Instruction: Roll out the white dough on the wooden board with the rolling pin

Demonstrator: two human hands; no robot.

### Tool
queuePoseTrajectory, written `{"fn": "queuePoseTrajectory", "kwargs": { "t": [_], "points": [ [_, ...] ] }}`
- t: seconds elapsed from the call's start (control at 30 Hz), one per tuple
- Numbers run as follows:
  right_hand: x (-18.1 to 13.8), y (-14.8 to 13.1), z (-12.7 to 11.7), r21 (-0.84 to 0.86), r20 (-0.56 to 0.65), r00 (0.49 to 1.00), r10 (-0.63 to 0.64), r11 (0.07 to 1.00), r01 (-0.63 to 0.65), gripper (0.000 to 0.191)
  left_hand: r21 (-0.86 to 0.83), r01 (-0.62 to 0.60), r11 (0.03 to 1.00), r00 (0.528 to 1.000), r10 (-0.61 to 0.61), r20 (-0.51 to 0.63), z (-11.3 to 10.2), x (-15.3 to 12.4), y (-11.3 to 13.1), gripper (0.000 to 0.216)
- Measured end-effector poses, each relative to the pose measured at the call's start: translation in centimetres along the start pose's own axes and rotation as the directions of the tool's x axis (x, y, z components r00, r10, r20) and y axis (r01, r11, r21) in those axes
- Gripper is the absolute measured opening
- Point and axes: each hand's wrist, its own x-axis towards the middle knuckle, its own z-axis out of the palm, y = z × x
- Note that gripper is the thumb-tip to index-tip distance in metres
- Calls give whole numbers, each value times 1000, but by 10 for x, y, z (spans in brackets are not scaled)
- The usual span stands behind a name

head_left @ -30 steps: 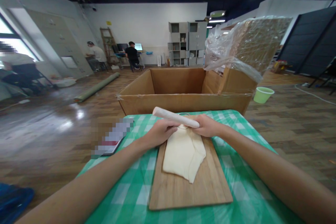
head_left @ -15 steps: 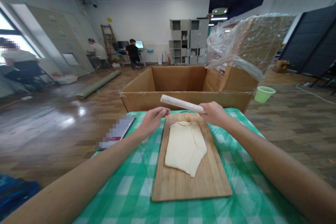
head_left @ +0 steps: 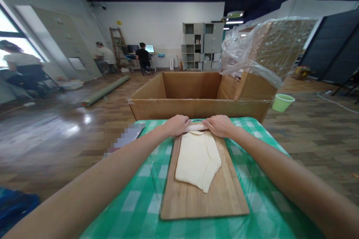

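Note:
A flattened sheet of pale dough (head_left: 198, 158) lies on a wooden cutting board (head_left: 204, 198) on a table with a green checked cloth (head_left: 140, 198). A white rolling pin (head_left: 196, 127) lies across the far end of the dough. My left hand (head_left: 177, 124) covers its left end and my right hand (head_left: 219, 125) covers its right end, fingers curled over it. Only the pin's middle shows between the hands.
A large open cardboard box (head_left: 196, 95) stands just beyond the table, with a plastic-wrapped carton (head_left: 266, 50) on its right. A green cup (head_left: 282, 102) sits on the floor at right. A blurred flat object (head_left: 125, 140) lies at the table's left edge. People work far back.
Half a second ago only my right hand held the pin in the air. The pin has come down onto the dough's far end, and my left hand has taken its other end.

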Motion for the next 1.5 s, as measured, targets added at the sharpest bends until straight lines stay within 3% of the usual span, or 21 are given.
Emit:
{"fn": "queuePoseTrajectory", "kwargs": {
  "t": [0.1, 0.23, 0.47, 0.63, 0.77, 0.9, 1.2, 1.5],
  "points": [
    [-2, 2, 3, 20, -18, 999, -33, 999, 33, 60, 35, -44, 998, 999, 44, 11, 8, -10, 0, 34],
    [-3, 4, 7, 48, -10, 1000, 27, 998, -26, 57, 131, -64, 989, 997, 59, 42, 5, -21, 6, 35],
    [-9, -1, 7, 34, -25, 993, 118, 992, -118, 52, 119, 128, 985, 990, -119, -77, -6, -30, 17, 43],
    [-3, 0, 6, 27, 23, 993, 120, 992, -120, 46, 175, 107, 979, 992, -116, 41, -8, -20, 15, 45],
    [6, 2, 6, 1, 21, 995, 94, 996, -94, 43, 217, 41, 975, 993, -64, 104, -3, -17, 10, 30],
    [6, 2, 10, -29, 6, 999, 52, 998, -52, 42, 254, 38, 966, 995, -61, 83, 4, -25, 11, 33],
    [-22, -8, 13, -129, -44, 998, -43, 991, 37, 41, 248, 151, 957, 986, -164, 34, 5, -43, 27, 38],
    [-49, -19, 11, -78, -102, 987, -121, 990, 114, 46, 288, 57, 956, 998, -61, 3, -3, -71, 53, 36]
  ]
}}
